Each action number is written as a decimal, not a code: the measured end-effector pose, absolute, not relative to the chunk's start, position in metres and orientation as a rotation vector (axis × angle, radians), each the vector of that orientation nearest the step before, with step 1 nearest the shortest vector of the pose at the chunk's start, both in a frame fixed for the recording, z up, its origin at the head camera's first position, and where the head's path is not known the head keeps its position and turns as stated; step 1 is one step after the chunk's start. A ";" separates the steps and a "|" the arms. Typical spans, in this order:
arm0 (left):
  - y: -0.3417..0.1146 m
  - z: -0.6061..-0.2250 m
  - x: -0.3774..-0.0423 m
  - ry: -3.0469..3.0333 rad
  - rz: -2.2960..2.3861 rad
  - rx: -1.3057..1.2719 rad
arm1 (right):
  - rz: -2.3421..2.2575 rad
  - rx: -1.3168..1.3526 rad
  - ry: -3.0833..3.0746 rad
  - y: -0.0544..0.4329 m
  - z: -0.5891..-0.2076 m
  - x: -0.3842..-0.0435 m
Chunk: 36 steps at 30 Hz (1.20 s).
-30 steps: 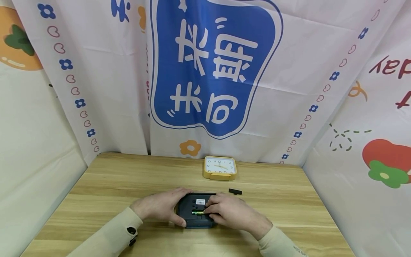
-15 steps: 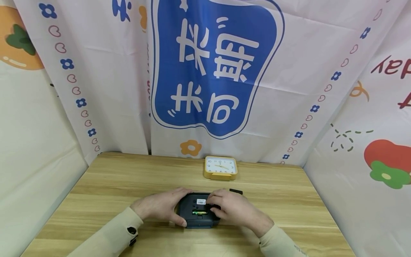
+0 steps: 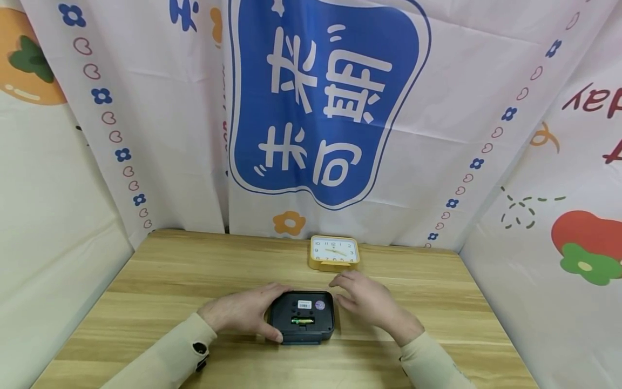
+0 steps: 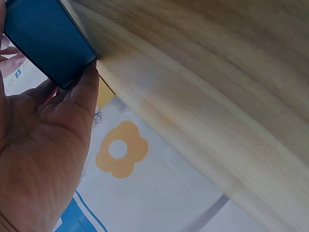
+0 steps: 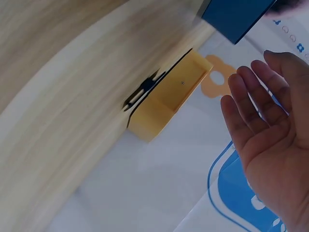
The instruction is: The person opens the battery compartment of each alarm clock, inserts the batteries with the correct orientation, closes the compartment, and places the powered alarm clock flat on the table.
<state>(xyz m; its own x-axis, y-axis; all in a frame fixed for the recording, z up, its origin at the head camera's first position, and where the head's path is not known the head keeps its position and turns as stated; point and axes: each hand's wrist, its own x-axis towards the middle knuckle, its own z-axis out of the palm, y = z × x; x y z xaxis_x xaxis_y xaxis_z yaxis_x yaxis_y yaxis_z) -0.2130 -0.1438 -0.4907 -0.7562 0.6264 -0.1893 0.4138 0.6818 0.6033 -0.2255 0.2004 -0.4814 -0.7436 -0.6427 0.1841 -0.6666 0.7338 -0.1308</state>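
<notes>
A dark blue clock (image 3: 318, 327) lies on its face on the table, its black back up. In its uncovered battery compartment lies a green and gold battery (image 3: 303, 321). My left hand (image 3: 248, 312) grips the clock's left end between thumb and fingers; the left wrist view shows its blue side (image 4: 50, 38) against the fingers. Just off the clock's right side, my right hand (image 3: 366, 300) is in the air with relaxed fingers, holding nothing. A small black battery cover (image 5: 141, 89) lies on the table in the right wrist view; in the head view that hand hides it.
Behind the blue clock, a yellow clock (image 3: 335, 251) stands near the back edge of the wooden table (image 3: 194, 270). Printed cloth (image 3: 437, 135) hangs behind the table and along both sides.
My right hand has let go of the battery, which now sits in the compartment, and has moved right and back from the blue clock. My left hand keeps its grip.
</notes>
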 end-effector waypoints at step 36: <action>-0.143 -0.492 -0.213 2.522 0.768 0.807 | 0.356 0.777 -3.022 0.243 -0.502 -0.247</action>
